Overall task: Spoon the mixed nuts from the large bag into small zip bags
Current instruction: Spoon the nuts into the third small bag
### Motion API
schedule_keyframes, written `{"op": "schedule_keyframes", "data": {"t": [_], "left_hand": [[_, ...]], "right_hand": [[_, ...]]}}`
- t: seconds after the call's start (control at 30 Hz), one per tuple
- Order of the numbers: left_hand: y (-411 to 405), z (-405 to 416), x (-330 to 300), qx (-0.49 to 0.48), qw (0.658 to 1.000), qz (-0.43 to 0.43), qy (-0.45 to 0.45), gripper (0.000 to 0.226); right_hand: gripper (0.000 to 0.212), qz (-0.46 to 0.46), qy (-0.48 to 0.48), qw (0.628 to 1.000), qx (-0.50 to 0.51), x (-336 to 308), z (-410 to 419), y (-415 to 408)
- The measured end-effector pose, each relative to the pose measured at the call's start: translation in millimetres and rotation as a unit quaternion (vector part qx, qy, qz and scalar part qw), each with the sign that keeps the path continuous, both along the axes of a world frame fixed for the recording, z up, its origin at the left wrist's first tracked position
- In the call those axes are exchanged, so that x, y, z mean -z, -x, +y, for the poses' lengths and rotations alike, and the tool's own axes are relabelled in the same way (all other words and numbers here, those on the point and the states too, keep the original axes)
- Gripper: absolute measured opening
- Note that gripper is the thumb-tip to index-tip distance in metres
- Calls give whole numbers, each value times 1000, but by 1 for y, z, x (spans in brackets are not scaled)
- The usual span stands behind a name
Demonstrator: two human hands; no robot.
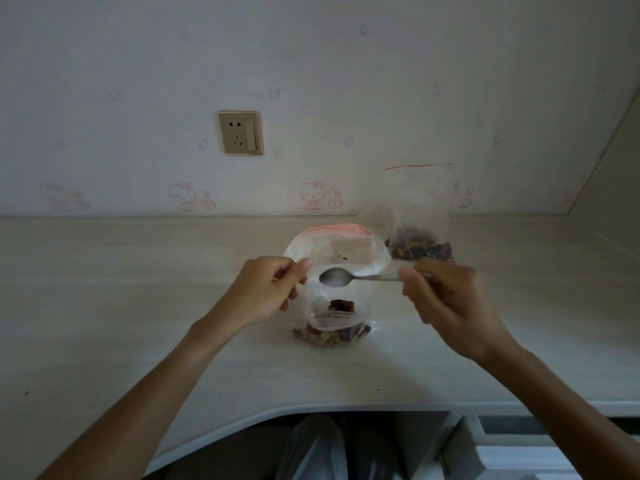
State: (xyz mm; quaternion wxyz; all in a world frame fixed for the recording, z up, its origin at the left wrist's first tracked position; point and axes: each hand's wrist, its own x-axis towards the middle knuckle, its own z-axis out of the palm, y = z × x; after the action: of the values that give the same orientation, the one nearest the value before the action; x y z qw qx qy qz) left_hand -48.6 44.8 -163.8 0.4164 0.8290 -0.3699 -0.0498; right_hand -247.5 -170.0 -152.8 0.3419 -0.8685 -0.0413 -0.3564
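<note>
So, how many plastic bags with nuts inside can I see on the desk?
2, as far as I can tell. One small bag stands at the centre, its rim pinched by the left hand. The large bag stands behind, near the wall. Flat bags could be hidden behind them.

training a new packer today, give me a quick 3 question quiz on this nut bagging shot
1. True or false: the bowl of the spoon is heaped with nuts.
2. Which hand holds the spoon's handle? A) left hand B) right hand C) neither
3. Fill in: the large bag stands at the back of the desk, propped against the ____.

Key
1. False: the bowl looks empty and hangs over the mouth of the small zip bag, which already has nuts at the bottom.
2. B: the right hand grips the handle while the left hand pinches the small zip bag's rim open.
3. wall
</note>
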Motion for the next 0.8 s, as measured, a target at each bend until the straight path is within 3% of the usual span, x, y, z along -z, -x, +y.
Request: {"op": "schedule_keyframes", "data": {"t": [0.13, 0.23, 0.33, 0.5, 0.63, 0.8], "left_hand": [[-19, -11, 0, -121, 990, -62, 43, 38], [-30, -31, -3, -167, 980, -97, 45, 83], [-42, -59, -6, -152, 982, -102, -56, 115], [-57, -97, -3, -137, 971, -43, -189, 132], [-63, -97, 11, -122, 973, -40, -192, 123], [-74, -90, 20, -109, 978, -29, -177, 93]], "right_hand": [[48, -12, -161, 985, 59, 11, -12, -22], [53, -24, -217, 966, 136, 15, -19, -47], [53, -44, -242, 952, 184, 18, -24, -73], [46, -16, -195, 952, 235, 32, -32, -103], [47, -3, -130, 968, 216, 47, -31, -107], [42, 8, -76, 975, 210, 55, -29, -103]]}}
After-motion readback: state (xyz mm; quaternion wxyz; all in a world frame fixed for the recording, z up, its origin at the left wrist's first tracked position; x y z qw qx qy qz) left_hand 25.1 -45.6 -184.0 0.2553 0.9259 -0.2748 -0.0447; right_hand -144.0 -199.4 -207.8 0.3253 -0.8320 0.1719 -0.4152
